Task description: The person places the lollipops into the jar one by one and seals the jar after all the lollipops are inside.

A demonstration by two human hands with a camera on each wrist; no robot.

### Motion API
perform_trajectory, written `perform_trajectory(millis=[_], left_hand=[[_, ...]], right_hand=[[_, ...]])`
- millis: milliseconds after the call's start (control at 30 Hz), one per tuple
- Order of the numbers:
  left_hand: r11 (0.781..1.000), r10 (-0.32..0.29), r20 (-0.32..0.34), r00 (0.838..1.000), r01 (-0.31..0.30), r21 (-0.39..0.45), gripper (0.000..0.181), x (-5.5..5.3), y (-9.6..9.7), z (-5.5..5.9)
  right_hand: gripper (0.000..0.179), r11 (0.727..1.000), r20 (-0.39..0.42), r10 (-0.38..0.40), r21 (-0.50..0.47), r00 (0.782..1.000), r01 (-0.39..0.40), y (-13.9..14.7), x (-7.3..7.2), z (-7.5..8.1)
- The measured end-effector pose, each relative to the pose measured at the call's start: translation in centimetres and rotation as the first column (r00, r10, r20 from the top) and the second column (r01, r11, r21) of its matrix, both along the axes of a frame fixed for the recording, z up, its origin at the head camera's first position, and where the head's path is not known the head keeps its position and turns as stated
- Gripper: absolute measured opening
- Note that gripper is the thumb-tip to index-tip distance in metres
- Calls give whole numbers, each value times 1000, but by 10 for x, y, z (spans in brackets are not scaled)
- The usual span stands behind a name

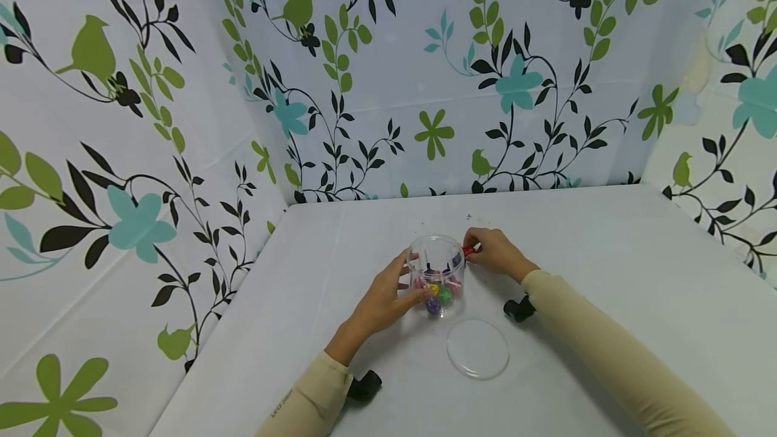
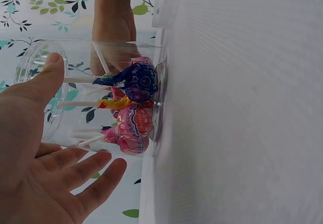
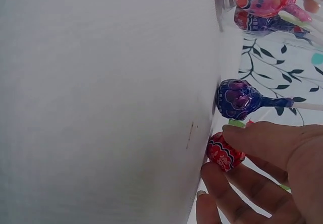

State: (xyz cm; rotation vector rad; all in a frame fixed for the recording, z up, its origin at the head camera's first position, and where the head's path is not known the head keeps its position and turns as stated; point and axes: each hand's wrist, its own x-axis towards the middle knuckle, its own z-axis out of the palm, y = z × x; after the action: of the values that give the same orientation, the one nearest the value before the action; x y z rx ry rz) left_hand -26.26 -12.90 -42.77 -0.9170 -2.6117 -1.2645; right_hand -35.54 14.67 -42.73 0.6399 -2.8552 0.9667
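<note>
A clear round jar [image 1: 436, 265] stands upright with several wrapped lollipops [image 2: 133, 128] inside, sticks up. My left hand [image 1: 382, 299] holds it from the left, thumb at the near side; in the left wrist view the thumb lies by the rim and the fingers are spread beside the wall. Just right of the jar, my right hand [image 1: 494, 251] pinches a red-wrapped lollipop [image 3: 224, 152] between thumb and fingers, low at the table. A purple-wrapped lollipop [image 3: 237, 99] stands outside the jar, between it and the red one. The red lollipop's stick is hidden.
A clear round lid [image 1: 478, 349] lies flat on the white table [image 1: 273, 356], in front of the jar. Small dark specks [image 1: 469, 216] mark the tabletop behind it. A patterned curtain [image 1: 376, 73] hangs along the back and both sides.
</note>
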Motion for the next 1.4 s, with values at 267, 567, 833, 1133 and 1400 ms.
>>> perform_trajectory(millis=[267,567,833,1133,1400], left_hand=[[1000,-1,4,1000,1,-2,87,1,1,1],[1000,-1,15,1000,2,-8,87,2,-1,2],[1000,0,20,1000,0,-3,86,2,-2,3],[1000,8,20,1000,-8,-4,86,1,-1,3],[1000,12,29,999,-12,-10,86,1,0,2]], right_hand=[[13,1000,-12,-21,-7,1000,20,5,2,4],[18,995,-82,-23,-100,996,15,12,18,32],[20,984,-177,-19,-176,984,-12,9,32,54],[19,976,-265,20,-202,964,-76,-3,53,72],[19,968,-313,83,-202,946,-152,-11,66,80]])
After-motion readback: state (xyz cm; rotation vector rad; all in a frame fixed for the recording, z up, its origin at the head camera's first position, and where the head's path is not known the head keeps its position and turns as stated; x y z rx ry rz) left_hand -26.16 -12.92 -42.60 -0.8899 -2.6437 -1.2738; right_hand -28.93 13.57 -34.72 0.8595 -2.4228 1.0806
